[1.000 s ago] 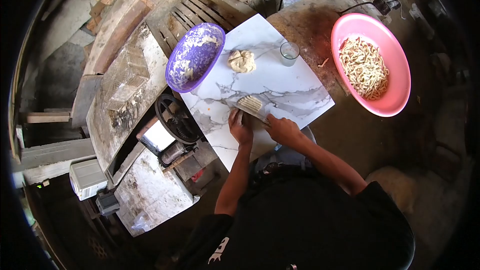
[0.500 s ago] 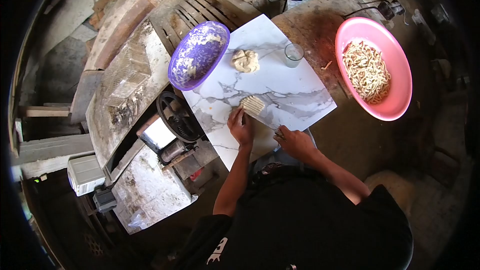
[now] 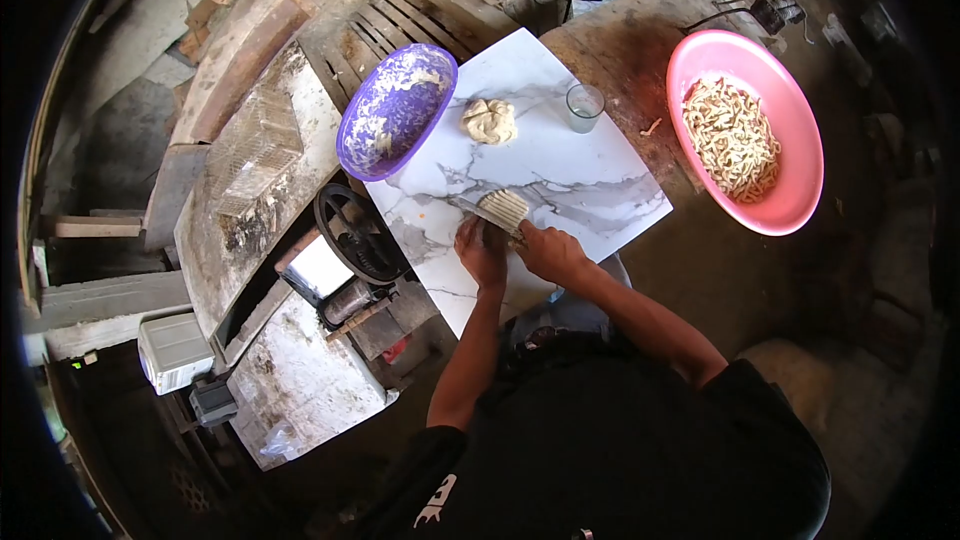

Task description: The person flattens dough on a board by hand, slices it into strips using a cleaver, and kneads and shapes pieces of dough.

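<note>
On a white marble-patterned board (image 3: 600, 180) lies a small flat piece of dough (image 3: 505, 208), scored or cut into parallel strips. My right hand (image 3: 552, 254) is closed round a knife (image 3: 478, 212), whose blade lies across the near side of the strips, pointing left. At the near left edge of that dough is my left hand (image 3: 482, 258), its fingers bent and drawn together; what they pinch, if anything, is hidden. Farther back on the board sit a rounded lump of dough (image 3: 489, 122) and a clear drinking glass (image 3: 584, 108).
A purple basin (image 3: 400, 110) smeared with dough rests at the board's left corner. To the right stands a pink basin (image 3: 797, 155) holding many short dough strips (image 3: 735, 140). A machine with a black handwheel (image 3: 352, 235) is close on the left.
My right hand has moved up and left with the knife, bringing the blade from the board's near edge to the cut dough. My left hand has stayed nearly in place.
</note>
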Motion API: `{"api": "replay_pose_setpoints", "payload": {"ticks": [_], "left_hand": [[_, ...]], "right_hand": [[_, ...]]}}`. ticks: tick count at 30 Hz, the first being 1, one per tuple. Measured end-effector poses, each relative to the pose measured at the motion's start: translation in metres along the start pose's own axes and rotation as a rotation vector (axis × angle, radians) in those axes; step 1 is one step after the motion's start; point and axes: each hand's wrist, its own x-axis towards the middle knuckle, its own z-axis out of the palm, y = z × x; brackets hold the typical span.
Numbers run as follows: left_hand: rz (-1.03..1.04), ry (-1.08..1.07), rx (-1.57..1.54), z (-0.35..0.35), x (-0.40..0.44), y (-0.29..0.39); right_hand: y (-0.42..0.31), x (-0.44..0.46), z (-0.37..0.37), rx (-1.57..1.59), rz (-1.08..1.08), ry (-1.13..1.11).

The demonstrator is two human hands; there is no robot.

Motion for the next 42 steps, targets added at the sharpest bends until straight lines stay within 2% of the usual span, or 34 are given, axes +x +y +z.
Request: {"api": "replay_pose_setpoints", "payload": {"ticks": [6, 9, 13, 21, 23, 26, 28, 33, 35, 40, 42], "left_hand": [[-0.017, 0.087, -0.062, -0.005, -0.001, 0.006], [-0.02, 0.133, -0.115, -0.011, -0.001, 0.01], [0.006, 0.091, -0.099, -0.013, 0.0, 0.012], [0.014, 0.02, -0.071, -0.005, -0.003, -0.004], [0.128, -0.029, 0.084, 0.002, -0.004, -0.015], [0.059, -0.027, -0.054, -0.011, 0.001, 0.002], [0.089, -0.007, -0.046, -0.004, -0.002, -0.008], [0.119, -0.04, -0.12, -0.004, -0.001, -0.007], [0.026, 0.033, -0.088, -0.008, -0.001, 0.004], [-0.001, 0.086, -0.09, -0.006, -0.005, 0.004], [-0.007, 0.1, -0.092, -0.007, -0.006, 0.004]], "right_hand": [[0.009, -0.047, -0.03, -0.01, 0.143, -0.138], [0.032, -0.078, -0.028, 0.021, 0.148, -0.114], [0.035, -0.103, -0.039, 0.023, 0.171, -0.122], [0.0, -0.056, -0.018, 0.048, 0.04, -0.064], [-0.006, -0.038, -0.009, 0.042, 0.018, -0.011], [-0.009, -0.016, 0.002, 0.04, -0.013, 0.028], [-0.014, -0.008, -0.001, 0.046, -0.02, 0.024], [-0.017, -0.006, -0.007, 0.062, 0.043, -0.08], [-0.014, -0.01, -0.009, 0.068, 0.075, -0.092], [0.005, -0.043, -0.013, 0.078, 0.132, -0.085], [0.007, -0.065, -0.025, 0.046, 0.255, -0.147]]}}
